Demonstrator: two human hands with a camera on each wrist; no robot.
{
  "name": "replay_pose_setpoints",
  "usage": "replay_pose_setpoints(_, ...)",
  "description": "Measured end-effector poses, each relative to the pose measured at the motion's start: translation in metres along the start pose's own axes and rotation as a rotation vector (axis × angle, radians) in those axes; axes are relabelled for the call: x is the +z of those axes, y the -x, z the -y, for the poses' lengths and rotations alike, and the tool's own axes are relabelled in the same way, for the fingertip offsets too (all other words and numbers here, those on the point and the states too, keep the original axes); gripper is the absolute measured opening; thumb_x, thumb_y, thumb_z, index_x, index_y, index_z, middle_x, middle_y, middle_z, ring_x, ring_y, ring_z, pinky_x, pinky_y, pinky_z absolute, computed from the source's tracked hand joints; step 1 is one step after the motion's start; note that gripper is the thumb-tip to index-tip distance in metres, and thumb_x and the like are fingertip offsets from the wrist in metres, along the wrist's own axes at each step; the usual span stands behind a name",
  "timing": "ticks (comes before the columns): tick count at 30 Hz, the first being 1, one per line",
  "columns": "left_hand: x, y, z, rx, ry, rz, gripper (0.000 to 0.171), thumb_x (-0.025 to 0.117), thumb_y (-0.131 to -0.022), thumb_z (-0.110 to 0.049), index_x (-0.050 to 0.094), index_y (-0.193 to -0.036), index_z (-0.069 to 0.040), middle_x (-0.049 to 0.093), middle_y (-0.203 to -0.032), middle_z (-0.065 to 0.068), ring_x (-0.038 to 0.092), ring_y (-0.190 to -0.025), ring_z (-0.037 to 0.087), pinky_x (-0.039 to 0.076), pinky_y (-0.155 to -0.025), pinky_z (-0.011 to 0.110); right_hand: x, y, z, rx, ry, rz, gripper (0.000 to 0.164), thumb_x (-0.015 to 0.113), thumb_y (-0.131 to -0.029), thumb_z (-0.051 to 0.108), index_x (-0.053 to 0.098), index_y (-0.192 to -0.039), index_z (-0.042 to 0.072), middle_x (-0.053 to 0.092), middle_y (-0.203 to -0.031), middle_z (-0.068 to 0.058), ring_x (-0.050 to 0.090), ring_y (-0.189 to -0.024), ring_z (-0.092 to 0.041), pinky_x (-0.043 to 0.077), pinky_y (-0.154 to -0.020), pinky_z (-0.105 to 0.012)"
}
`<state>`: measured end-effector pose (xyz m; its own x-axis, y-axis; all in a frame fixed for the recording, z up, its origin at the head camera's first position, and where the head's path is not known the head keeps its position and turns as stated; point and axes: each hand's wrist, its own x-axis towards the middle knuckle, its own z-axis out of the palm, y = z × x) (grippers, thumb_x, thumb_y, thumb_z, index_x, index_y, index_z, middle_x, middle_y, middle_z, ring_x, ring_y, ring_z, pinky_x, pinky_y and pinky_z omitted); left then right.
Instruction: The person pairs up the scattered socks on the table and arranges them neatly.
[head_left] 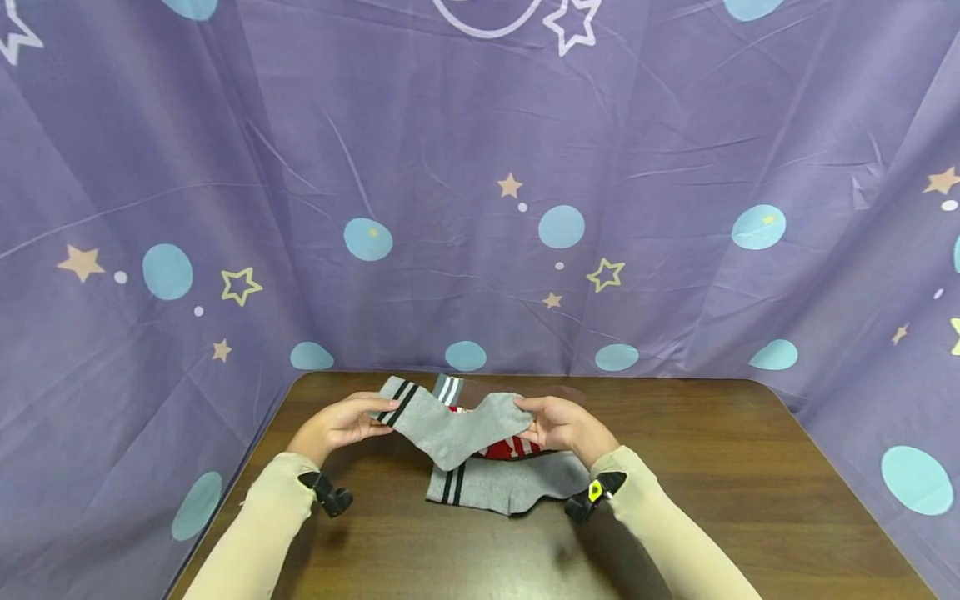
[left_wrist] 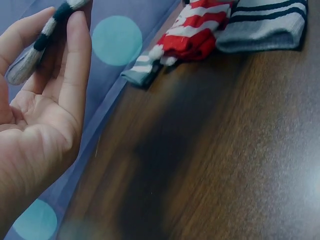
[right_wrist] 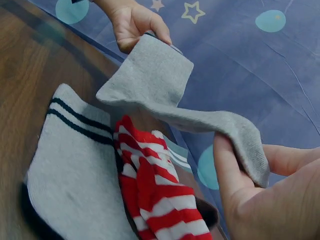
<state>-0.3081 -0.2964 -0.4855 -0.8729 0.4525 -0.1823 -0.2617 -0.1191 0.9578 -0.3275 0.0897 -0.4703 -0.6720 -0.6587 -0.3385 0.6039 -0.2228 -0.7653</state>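
Note:
A grey sock (head_left: 442, 429) with two black stripes at its cuff is stretched in the air between the two hands. My left hand (head_left: 337, 427) pinches it at the cuff, and my right hand (head_left: 564, 427) grips the toe end between thumb and fingers. Below it, another grey sock (head_left: 517, 485) with the same black stripes lies flat on the table. Red-and-white striped socks (right_wrist: 167, 200) lie bunched behind that one, partly hidden by the held sock in the head view.
The brown wooden table (head_left: 712, 483) meets a purple curtain (head_left: 480, 150) printed with stars and dots at its back and sides. A blue-grey piece with white stripes (head_left: 448, 389) pokes out behind the red socks. Dark wrist straps (head_left: 322, 492) sit over the cream sleeves.

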Motion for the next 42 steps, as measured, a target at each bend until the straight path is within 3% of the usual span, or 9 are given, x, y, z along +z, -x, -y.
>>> replay_pose_setpoints(6, 0.006, -0.004, -0.002, -0.022, -0.048, 0.016, 0.031, 0.045, -0.104, 0.0, 0.07, -0.098, -0.018, 0.074, -0.096, -0.007, 0.07, -0.09, 0.007, 0.058, -0.088, 0.028, -0.012, 0.011, 0.011, -0.009, -0.013, -0.02, 0.034, 0.037, -0.111, 0.011, 0.067, -0.094, 0.011, 0.075, -0.09, 0.001, 0.073, -0.085, -0.009, 0.06, -0.082, -0.023)
replay_pose_setpoints(14, 0.017, -0.007, -0.003, -0.04, -0.107, 0.042, 0.026, 0.05, -0.103, -0.003, 0.07, -0.099, -0.02, 0.073, -0.096, -0.011, 0.069, -0.094, 0.006, 0.054, -0.094, 0.035, -0.031, 0.029, 0.025, -0.002, 0.055, -0.004, 0.042, 0.035, -0.112, 0.012, 0.071, -0.09, 0.013, 0.076, -0.087, 0.002, 0.074, -0.083, -0.009, 0.06, -0.077, -0.02)
replay_pose_setpoints(19, 0.021, -0.009, 0.001, -0.044, -0.091, 0.085, 0.026, 0.049, -0.103, -0.001, 0.07, -0.104, -0.018, 0.075, -0.101, -0.007, 0.071, -0.097, 0.01, 0.056, -0.095, 0.037, -0.041, 0.039, 0.028, 0.004, 0.071, -0.019, 0.042, 0.034, -0.111, 0.011, 0.071, -0.09, 0.014, 0.076, -0.087, 0.002, 0.074, -0.083, -0.009, 0.06, -0.078, -0.02)
replay_pose_setpoints(27, 0.029, -0.013, 0.009, -0.087, -0.107, 0.111, 0.026, 0.05, -0.102, 0.001, 0.07, -0.102, -0.015, 0.076, -0.099, -0.004, 0.073, -0.092, 0.01, 0.059, -0.087, 0.031, -0.053, 0.052, 0.03, 0.029, 0.078, -0.028, 0.043, 0.034, -0.111, 0.011, 0.072, -0.092, 0.012, 0.077, -0.091, 0.001, 0.074, -0.087, -0.01, 0.06, -0.084, -0.022)
replay_pose_setpoints(42, 0.037, -0.015, 0.014, -0.183, -0.173, 0.205, 0.027, 0.048, -0.103, 0.0, 0.07, -0.099, -0.015, 0.077, -0.096, -0.003, 0.073, -0.09, 0.011, 0.06, -0.085, 0.032, -0.069, 0.068, 0.031, 0.056, 0.181, -0.019, 0.045, 0.032, -0.111, 0.009, 0.073, -0.092, 0.014, 0.076, -0.089, 0.003, 0.073, -0.086, -0.007, 0.06, -0.084, -0.022)
